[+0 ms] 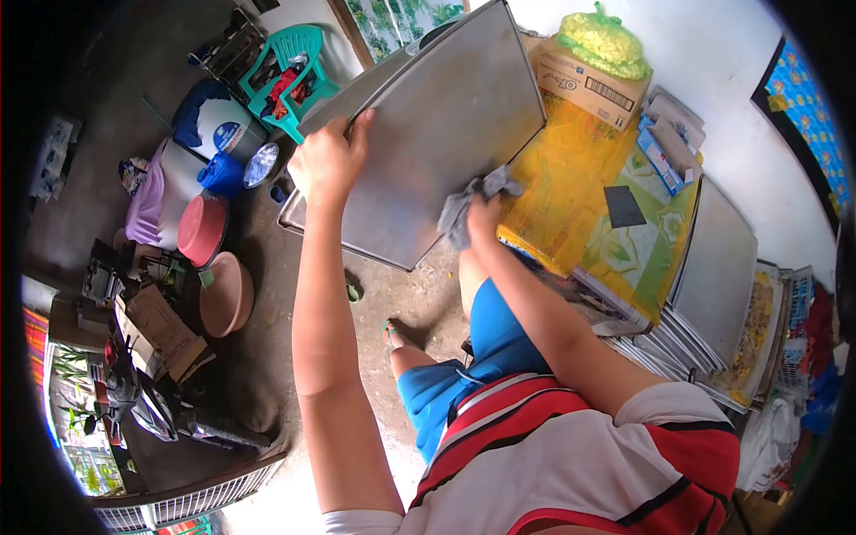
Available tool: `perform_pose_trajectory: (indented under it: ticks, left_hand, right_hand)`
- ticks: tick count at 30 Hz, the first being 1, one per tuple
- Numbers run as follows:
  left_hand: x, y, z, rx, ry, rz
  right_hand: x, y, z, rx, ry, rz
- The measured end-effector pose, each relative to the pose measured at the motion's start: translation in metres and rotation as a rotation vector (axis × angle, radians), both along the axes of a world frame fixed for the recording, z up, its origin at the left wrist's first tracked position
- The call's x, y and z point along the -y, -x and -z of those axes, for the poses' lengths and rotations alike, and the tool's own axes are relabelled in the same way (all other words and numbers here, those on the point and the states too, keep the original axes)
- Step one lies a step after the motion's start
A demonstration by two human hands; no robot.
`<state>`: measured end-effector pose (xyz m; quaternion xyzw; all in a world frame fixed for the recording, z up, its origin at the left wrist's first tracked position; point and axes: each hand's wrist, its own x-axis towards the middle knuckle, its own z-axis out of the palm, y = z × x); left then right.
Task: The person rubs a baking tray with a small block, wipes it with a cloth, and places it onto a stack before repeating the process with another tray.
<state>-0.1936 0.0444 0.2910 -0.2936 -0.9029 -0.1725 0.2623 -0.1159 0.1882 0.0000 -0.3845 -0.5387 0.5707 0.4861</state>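
A large flat grey metal tray (pixel 437 134) is held up at a tilt in front of me. My left hand (pixel 332 160) grips its upper left edge, with the thumb over the rim. At the tray's lower right edge, my right hand (pixel 484 218) is closed on a crumpled grey cloth (pixel 457 212), which touches the metal surface. Another tray-like metal sheet (pixel 361 87) shows partly behind the held one. To the right of the cloth lies a yellow patterned table cover (pixel 557 178).
On the table are a cardboard box (pixel 588 85), a yellow-filled bag (pixel 604 45) and a dark flat piece (pixel 624 206). Several metal trays (pixel 713 267) lean at the right. Basins (pixel 226 294), a blue container (pixel 221 174) and a green chair (pixel 294 76) stand left.
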Motion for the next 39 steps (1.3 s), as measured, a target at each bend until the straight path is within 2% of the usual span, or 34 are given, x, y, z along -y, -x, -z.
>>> perform_pose_trajectory:
  ticks: [1,2,3,5,6,7,8,9,10,11,13,15,18,21,22,24,26,27,28,31,33,35,37,39]
  left_hand:
    - [-0.001,0.000,0.000,-0.004,-0.002,0.002]
    - [-0.003,-0.001,-0.001,0.001,0.002,-0.007]
    - [-0.004,-0.003,-0.002,0.006,0.006,-0.015]
    - [-0.007,-0.005,-0.004,0.015,0.024,-0.023]
    - [-0.008,-0.005,-0.005,0.017,0.037,-0.024]
    - [-0.008,-0.006,-0.007,0.018,0.048,-0.026]
    - [-0.009,-0.006,-0.006,0.005,0.054,-0.019]
    - [-0.009,-0.006,-0.004,-0.011,0.060,-0.016]
    - [-0.010,-0.005,-0.005,-0.031,0.066,-0.016]
    - [-0.009,-0.008,-0.005,-0.045,0.074,-0.023]
    - [-0.005,-0.010,-0.004,-0.026,0.062,-0.022]
    - [0.002,-0.008,-0.002,0.000,0.057,0.009]
    - [0.004,-0.009,-0.010,0.098,0.078,0.079]
    - [0.001,-0.019,-0.016,0.109,0.092,0.137]
    - [-0.001,-0.021,-0.017,0.101,0.101,0.142]
    - [-0.003,-0.020,-0.012,-0.015,0.077,0.179]
    - [-0.004,-0.022,-0.014,-0.087,0.059,0.182]
    - [-0.006,-0.023,-0.016,-0.125,0.045,0.185]
    - [-0.006,-0.021,-0.018,-0.196,0.045,0.174]
    - [-0.004,-0.023,-0.023,-0.313,-0.024,0.199]
    - [-0.004,-0.032,-0.020,-0.411,-0.020,0.223]
    - [-0.005,-0.039,-0.011,-0.504,-0.012,0.258]
    - [-0.007,-0.048,0.009,-0.590,0.000,0.304]
    - [-0.008,-0.065,0.029,-0.601,0.029,0.313]
  right_hand:
    - [0.021,0.003,0.012,0.077,0.071,-0.035]
    - [0.047,-0.015,-0.012,0.051,0.068,-0.165]
    - [0.068,-0.010,0.003,0.156,0.009,-0.166]
    - [0.117,-0.025,-0.010,0.335,0.135,-0.310]
    - [0.139,-0.029,0.002,0.306,0.020,-0.392]
    - [0.151,-0.038,-0.009,0.135,0.034,-0.595]
    - [0.153,-0.054,-0.019,0.508,0.193,-1.039]
    - [0.169,-0.051,0.005,0.427,0.102,-1.186]
    - [0.168,-0.065,-0.037,0.509,-0.121,-1.317]
    - [0.180,-0.064,-0.033,0.325,-0.369,-1.221]
    - [0.173,-0.075,-0.102,0.235,-0.575,-1.152]
    - [0.164,-0.067,-0.142,0.167,-0.911,-0.836]
    - [0.140,-0.043,-0.178,0.070,-1.276,-0.471]
    - [0.129,-0.018,-0.159,0.236,-1.468,-0.418]
    - [0.124,-0.014,-0.137,0.198,-1.507,-0.465]
    - [0.110,-0.023,-0.088,0.358,-1.530,-0.621]
    - [0.086,-0.043,-0.041,0.645,-1.160,-0.981]
    - [0.072,-0.054,-0.023,0.524,-1.097,-0.898]
    - [0.063,-0.071,-0.042,0.604,-0.922,-0.878]
    - [0.014,-0.085,-0.044,0.416,-0.211,-0.772]
    - [-0.021,-0.089,-0.053,0.079,0.187,-0.563]
    - [-0.051,-0.103,-0.093,-0.287,0.473,-0.466]
    - [-0.082,-0.118,-0.114,-0.571,0.574,-0.410]
    - [-0.112,-0.134,-0.126,-0.738,0.500,-0.360]
